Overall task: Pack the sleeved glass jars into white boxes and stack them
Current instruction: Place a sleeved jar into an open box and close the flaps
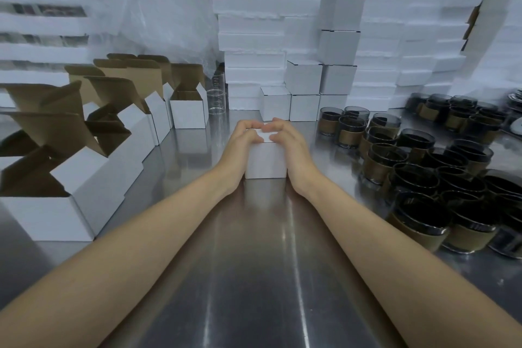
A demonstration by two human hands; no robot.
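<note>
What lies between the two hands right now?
Head view: a white box stands between the left hand and right hand, fingers curled over its top.

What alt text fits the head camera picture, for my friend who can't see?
A left hand and right hand hold the top of a small white box on a metal table. At left stand open boxes, at right sleeved glass jars, behind, stacked closed boxes.
</note>
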